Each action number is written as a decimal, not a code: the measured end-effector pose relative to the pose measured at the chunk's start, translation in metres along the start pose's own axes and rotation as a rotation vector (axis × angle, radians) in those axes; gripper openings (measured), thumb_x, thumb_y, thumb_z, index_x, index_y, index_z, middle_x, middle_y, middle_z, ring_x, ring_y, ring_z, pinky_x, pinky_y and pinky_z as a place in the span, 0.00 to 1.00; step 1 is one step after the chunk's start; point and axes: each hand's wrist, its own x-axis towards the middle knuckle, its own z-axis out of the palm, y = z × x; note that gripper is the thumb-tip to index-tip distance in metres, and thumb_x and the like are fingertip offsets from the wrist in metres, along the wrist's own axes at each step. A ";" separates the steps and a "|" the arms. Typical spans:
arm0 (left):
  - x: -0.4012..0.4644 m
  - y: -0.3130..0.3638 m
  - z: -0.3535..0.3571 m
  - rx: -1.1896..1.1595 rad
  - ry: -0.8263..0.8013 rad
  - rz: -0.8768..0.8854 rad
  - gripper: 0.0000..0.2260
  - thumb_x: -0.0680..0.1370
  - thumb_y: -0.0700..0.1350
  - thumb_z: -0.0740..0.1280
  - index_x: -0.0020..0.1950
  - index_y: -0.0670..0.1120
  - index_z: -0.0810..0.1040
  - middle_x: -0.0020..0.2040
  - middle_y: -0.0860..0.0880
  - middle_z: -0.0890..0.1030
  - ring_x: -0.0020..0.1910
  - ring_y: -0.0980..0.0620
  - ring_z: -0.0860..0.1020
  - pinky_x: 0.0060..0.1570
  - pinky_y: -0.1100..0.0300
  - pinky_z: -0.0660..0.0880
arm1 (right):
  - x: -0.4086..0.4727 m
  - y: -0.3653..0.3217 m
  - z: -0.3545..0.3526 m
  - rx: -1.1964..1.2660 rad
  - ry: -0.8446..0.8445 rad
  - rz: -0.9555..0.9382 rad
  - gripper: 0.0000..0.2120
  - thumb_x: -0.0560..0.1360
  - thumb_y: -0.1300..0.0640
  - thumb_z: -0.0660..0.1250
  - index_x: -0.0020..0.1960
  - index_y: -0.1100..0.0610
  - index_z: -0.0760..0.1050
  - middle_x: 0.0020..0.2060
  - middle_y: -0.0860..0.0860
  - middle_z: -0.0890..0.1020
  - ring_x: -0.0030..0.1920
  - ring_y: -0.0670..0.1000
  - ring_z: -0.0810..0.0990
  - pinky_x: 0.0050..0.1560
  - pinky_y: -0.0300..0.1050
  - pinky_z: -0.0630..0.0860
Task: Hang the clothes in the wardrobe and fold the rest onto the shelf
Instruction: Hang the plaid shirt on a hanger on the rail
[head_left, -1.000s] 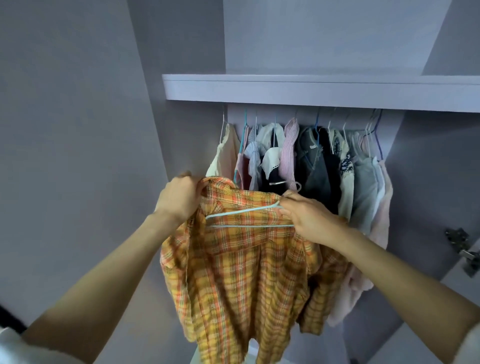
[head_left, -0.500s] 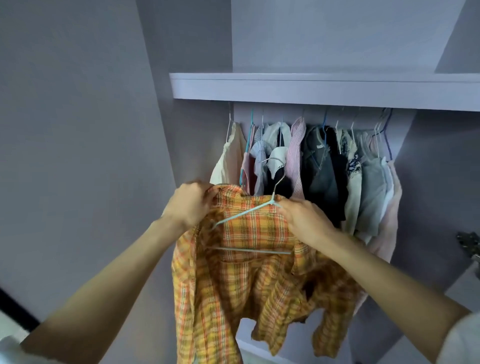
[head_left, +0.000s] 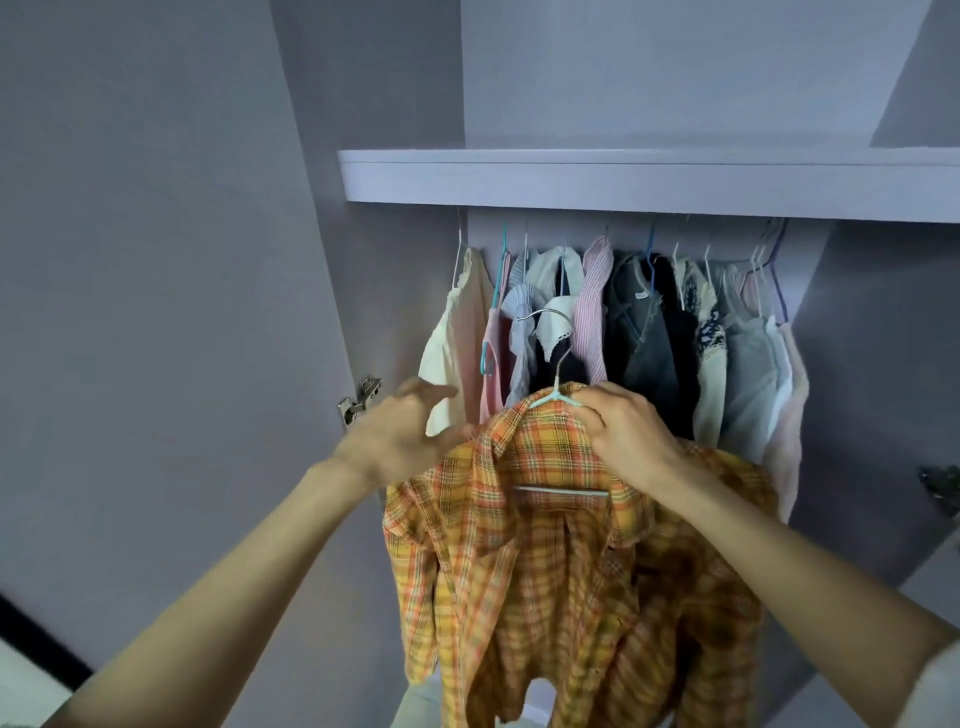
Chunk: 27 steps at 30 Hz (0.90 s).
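The pale lilac wardrobe (head_left: 156, 312) fills your view, its shelf (head_left: 649, 182) at twelve o'clock above a row of hung clothes (head_left: 649, 332). Your right hand (head_left: 631, 436) grips the light-blue wire hanger (head_left: 558, 397) carrying the orange plaid shirt (head_left: 561, 582); its hook points up, the shirt hangs lengthwise toward six o'clock. Your left hand (head_left: 400, 436), at nine o'clock of the collar, is blurred with fingers spread, grasping nothing.

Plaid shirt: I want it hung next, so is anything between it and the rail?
The rail itself is hidden under the shelf. The hanging clothes crowd that space; the plaid shirt, held by the right hand, sits right before them.
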 end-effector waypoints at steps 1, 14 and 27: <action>0.001 0.006 0.004 -0.056 0.087 0.085 0.29 0.76 0.62 0.60 0.74 0.52 0.62 0.69 0.53 0.67 0.59 0.50 0.75 0.61 0.48 0.71 | 0.000 -0.002 -0.001 0.027 0.007 -0.011 0.10 0.79 0.57 0.60 0.52 0.60 0.78 0.45 0.55 0.77 0.45 0.58 0.78 0.48 0.54 0.74; 0.028 0.069 0.032 0.028 0.424 0.457 0.13 0.81 0.49 0.58 0.61 0.45 0.74 0.52 0.47 0.78 0.43 0.40 0.79 0.38 0.50 0.74 | -0.013 -0.005 -0.021 0.223 0.038 -0.044 0.14 0.73 0.68 0.62 0.56 0.57 0.73 0.50 0.47 0.73 0.49 0.45 0.74 0.51 0.33 0.69; 0.039 0.073 0.048 0.610 0.229 0.326 0.23 0.75 0.33 0.56 0.70 0.39 0.57 0.49 0.45 0.79 0.42 0.42 0.80 0.33 0.54 0.65 | -0.020 0.008 -0.049 -0.435 0.070 0.015 0.16 0.76 0.63 0.57 0.61 0.53 0.72 0.52 0.51 0.81 0.53 0.55 0.78 0.45 0.50 0.76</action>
